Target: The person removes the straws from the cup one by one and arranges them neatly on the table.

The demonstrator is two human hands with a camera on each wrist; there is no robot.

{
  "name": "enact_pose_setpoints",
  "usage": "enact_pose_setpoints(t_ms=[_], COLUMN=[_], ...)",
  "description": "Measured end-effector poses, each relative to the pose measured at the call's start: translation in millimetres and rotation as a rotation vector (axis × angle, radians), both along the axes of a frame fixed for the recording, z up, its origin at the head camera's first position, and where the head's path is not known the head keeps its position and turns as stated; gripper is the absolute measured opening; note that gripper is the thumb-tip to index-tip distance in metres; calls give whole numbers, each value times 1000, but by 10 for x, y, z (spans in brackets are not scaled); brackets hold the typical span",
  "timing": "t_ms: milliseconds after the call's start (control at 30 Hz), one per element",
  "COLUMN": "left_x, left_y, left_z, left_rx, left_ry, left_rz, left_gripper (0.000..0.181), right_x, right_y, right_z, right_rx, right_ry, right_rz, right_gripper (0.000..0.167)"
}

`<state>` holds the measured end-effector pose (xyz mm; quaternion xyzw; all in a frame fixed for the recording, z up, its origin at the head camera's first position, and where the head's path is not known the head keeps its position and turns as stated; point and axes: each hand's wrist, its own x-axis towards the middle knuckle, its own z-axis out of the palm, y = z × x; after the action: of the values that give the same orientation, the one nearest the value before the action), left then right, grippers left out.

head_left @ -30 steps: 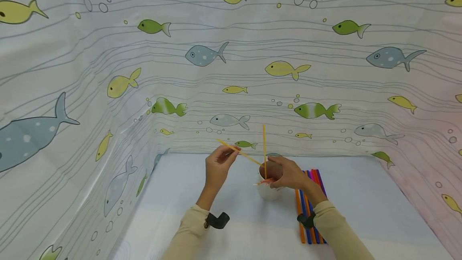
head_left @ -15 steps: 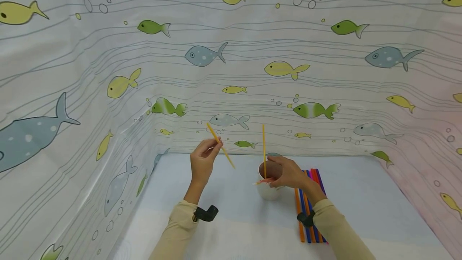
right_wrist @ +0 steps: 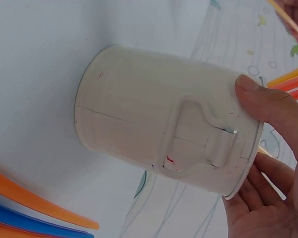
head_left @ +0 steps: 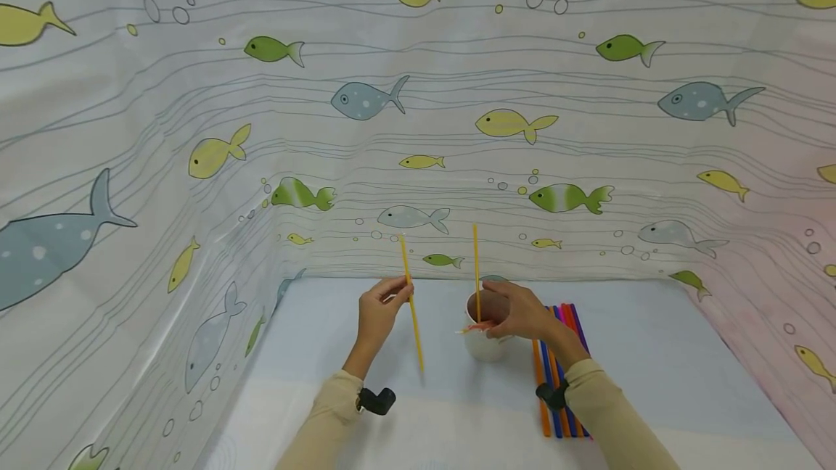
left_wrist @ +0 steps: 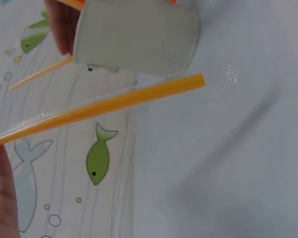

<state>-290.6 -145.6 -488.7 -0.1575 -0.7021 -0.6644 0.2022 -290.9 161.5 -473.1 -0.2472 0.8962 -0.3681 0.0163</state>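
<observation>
My left hand (head_left: 379,314) pinches a yellow drinking straw (head_left: 416,328), which stands nearly upright left of the cup. In the left wrist view, clear wrapping shows along that straw (left_wrist: 124,101) and seems to run past its end. A white cup (head_left: 486,348) with a side handle stands on the table. With thumb and fingers at its rim, my right hand (head_left: 522,312) holds the cup. Another yellow straw (head_left: 476,260) rises out of the cup. Orange and red straw ends (right_wrist: 288,82) show at the rim; how they lie inside is hidden.
A row of orange, blue, red, pink and purple straws (head_left: 546,390) lies right of the cup, partly under my right forearm. Behind the table (head_left: 444,419) hangs a white fish-print sheet (head_left: 457,78), which also closes off both sides.
My left hand has drawn the straw left, away from the cup, then come slightly back and down. The straw turned from slanting to nearly upright. The right hand stays on the cup.
</observation>
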Motion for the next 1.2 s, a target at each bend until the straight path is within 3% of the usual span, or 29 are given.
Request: enact_pose_setpoints(t_ms=[233,500,633,833,1000,1200], left_x=[-9,162,104,21,20,47], left_y=[17,50,44,34,30,33], left_z=[-168,-82,-258,-535,-669,-752], left_rx=[-23,-61,-42,-42,-38,-31], left_ry=[-94,-258,-356,-422,-451,-463], left_rz=[0,-65,-96,-90,-92,-94], left_gripper=[26,24,26,29,33,30], right_x=[7,2,5,4,0,-8], right_y=[-2,-6,-11,-17,-8,-4], right_z=[15,7,5,25,10,-20], right_rx=[0,11,4,-9,7,1], right_ry=[3,0,-9,-20,-24,-22], right_rz=[-1,-12,-9,-13,-25,-30], right_gripper=[96,94,95,95,96,95])
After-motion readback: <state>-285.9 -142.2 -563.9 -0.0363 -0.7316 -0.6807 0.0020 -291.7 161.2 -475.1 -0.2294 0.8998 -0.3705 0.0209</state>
